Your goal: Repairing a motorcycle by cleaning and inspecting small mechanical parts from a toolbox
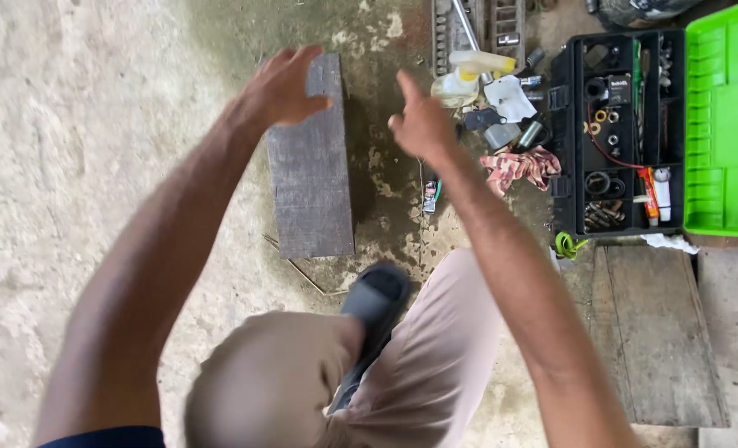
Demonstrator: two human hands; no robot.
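Left hand (282, 87) raised over the top end of a dark wooden block (311, 166) lying flat on the stained concrete floor (70, 166), fingers loosely spread, gripping nothing; contact with the block impossible to tell. Right hand (423, 124) just beside the block's right edge, forefinger pointing up, other fingers curled, empty. Nearby to the right: spray bottle (469, 75), red rag (522, 166), open black toolbox (618, 133) with green lid (730, 124)

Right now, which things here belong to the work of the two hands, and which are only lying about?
In hand:
- left hand, over the grey wooden block
- right hand, empty, beside it

Lying about:
- spray bottle
- red rag
- black toolbox with green lid
- socket set
- wooden board
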